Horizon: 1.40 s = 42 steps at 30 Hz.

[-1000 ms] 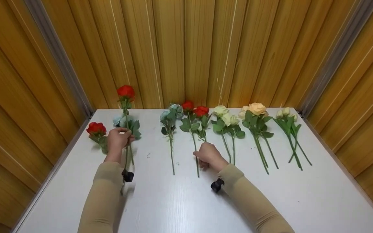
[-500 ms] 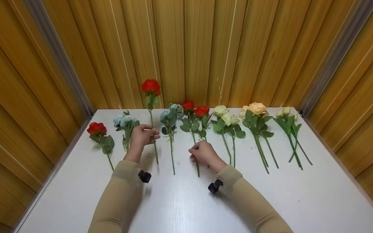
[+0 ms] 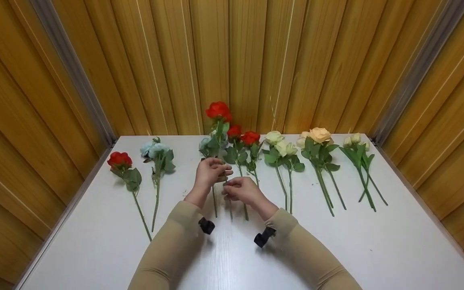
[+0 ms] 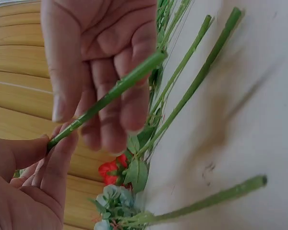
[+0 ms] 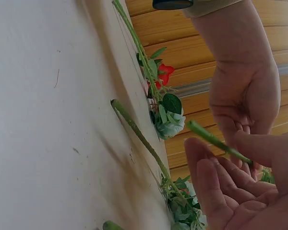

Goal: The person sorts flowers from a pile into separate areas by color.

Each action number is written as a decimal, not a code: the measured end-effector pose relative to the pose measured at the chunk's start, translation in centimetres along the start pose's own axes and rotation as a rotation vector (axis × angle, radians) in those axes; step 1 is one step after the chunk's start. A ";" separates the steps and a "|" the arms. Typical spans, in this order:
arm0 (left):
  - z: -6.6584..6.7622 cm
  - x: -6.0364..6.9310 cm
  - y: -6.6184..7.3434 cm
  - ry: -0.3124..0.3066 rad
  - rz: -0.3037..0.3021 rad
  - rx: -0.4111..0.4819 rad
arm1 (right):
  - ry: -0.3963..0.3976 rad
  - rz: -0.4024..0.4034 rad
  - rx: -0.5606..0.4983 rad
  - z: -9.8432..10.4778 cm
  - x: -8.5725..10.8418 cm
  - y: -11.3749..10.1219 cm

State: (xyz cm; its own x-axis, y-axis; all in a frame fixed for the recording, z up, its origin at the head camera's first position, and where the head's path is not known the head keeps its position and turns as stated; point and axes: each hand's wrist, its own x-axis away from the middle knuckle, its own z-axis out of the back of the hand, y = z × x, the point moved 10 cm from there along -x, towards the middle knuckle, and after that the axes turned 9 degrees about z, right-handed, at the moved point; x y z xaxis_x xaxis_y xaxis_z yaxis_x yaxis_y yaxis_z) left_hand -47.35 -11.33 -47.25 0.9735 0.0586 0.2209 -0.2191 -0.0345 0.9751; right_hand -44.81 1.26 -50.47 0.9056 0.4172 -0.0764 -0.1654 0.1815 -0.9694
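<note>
My left hand (image 3: 210, 175) pinches the green stem of a red rose (image 3: 218, 109), held upright above the table near the middle. In the left wrist view, the thumb and fingertips of that left hand (image 4: 36, 177) meet on the stem (image 4: 115, 88). My right hand (image 3: 245, 191) is just below and to the right. Its fingers are loosely bent, with the lower stem running between thumb and fingers; the left wrist view shows thumb and fingers apart. Behind the held rose lie pale blue flowers (image 3: 205, 143), partly hidden by it and the left hand.
On the white table (image 3: 224, 262) lie two red roses (image 3: 251, 138), pale green roses (image 3: 286, 148), peach roses (image 3: 320, 135) and white tulips (image 3: 355, 139). Farther left are a single red rose (image 3: 120, 160) and blue flowers (image 3: 158, 150). Wood-patterned panels (image 3: 248, 60) stand behind.
My left hand has carried the upright red rose rightward, from above the left blue flowers to the middle. My right hand has shifted slightly left to the rose's stem.
</note>
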 end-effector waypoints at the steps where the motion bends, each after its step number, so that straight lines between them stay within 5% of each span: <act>1: -0.4 0.0 0.0 -0.003 -0.011 0.004 | 0.015 0.007 -0.017 0.1 0.0 -0.1; 9: -1.2 -0.1 -0.7 -0.011 -0.025 0.007 | 0.094 0.020 0.046 1.0 0.2 -0.1; 15: 0.9 -0.4 -1.3 -0.001 0.004 -0.077 | 0.096 0.038 0.116 1.5 0.1 -0.2; 25: 11.3 -0.1 -1.4 0.180 0.044 -0.208 | 0.154 -0.012 0.173 4.4 -0.3 0.5; 33: 19.7 1.3 -1.0 0.305 0.104 -0.394 | 0.205 -0.069 0.360 7.6 -0.8 1.6; 42: 26.3 2.7 -2.1 0.449 0.136 -0.594 | 0.235 -0.137 0.441 9.6 -1.0 3.2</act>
State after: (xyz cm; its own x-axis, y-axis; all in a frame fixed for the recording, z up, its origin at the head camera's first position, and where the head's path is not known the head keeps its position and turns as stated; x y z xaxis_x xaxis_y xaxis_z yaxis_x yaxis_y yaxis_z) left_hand -42.54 -37.30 -49.27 0.8431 0.4978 0.2034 -0.4577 0.4657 0.7574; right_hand -50.04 9.95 -51.23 0.9855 0.1608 -0.0550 -0.1418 0.6000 -0.7873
